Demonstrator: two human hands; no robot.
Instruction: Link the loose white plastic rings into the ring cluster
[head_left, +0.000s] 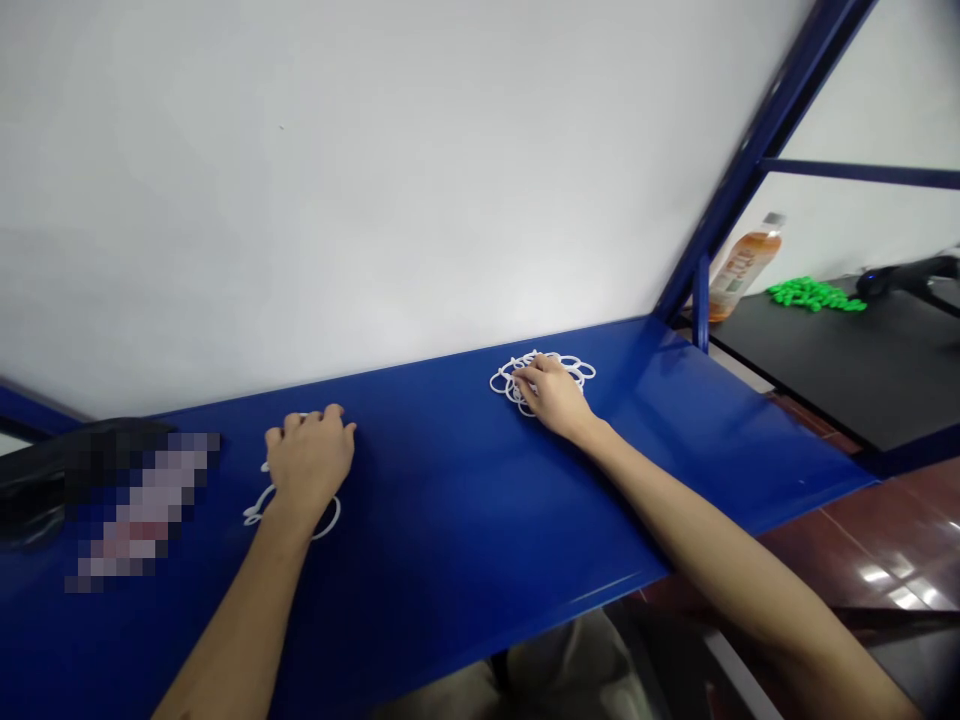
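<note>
My right hand point(555, 397) bends palm-down, fingertips at the white ring pile point(513, 378) near the table's point(450, 480) back edge; my left hand point(310, 458) arches over white loops point(255, 512). I can't tell either grip.

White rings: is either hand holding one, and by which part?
Cannot be told. The right hand is at the white ring pile; the left hand covers part of the nearer white rings. Each hides any hold.

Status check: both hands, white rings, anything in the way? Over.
Right hand at white ring pile, grip unclear. Left hand over other white rings, partly hiding them. Black item far left, apart from hands.
</note>
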